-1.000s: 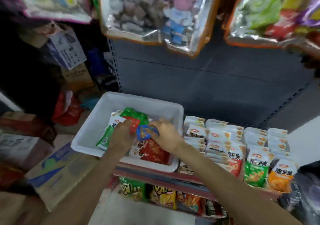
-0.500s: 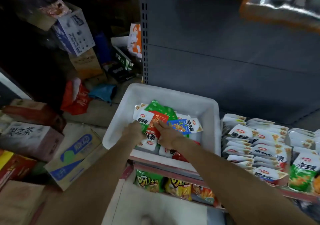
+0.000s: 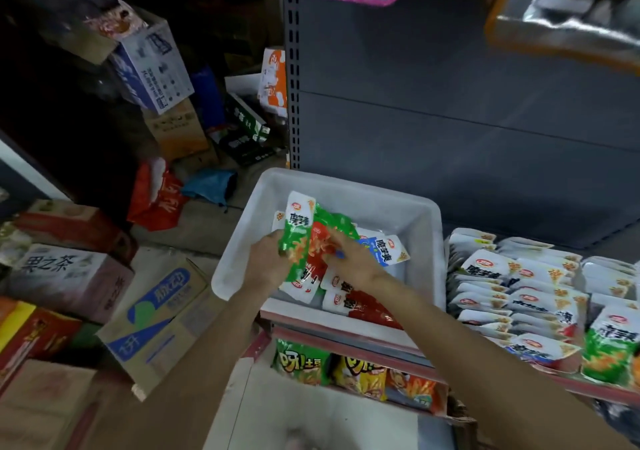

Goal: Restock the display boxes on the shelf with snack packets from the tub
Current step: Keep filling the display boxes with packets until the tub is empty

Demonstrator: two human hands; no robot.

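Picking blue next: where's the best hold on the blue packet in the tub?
Pinch the blue packet by its white upper-right end, coming from above on the right. That end lies flat and bare near the tub wall, while the right hand and red packets cover its left end.

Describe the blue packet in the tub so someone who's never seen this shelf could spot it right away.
Find the white plastic tub at the left end of the shelf, beside the rows of packets standing in display boxes. The blue packet lies flat in the tub, just past the right hand. It is the only blue-and-white packet among red and green ones.
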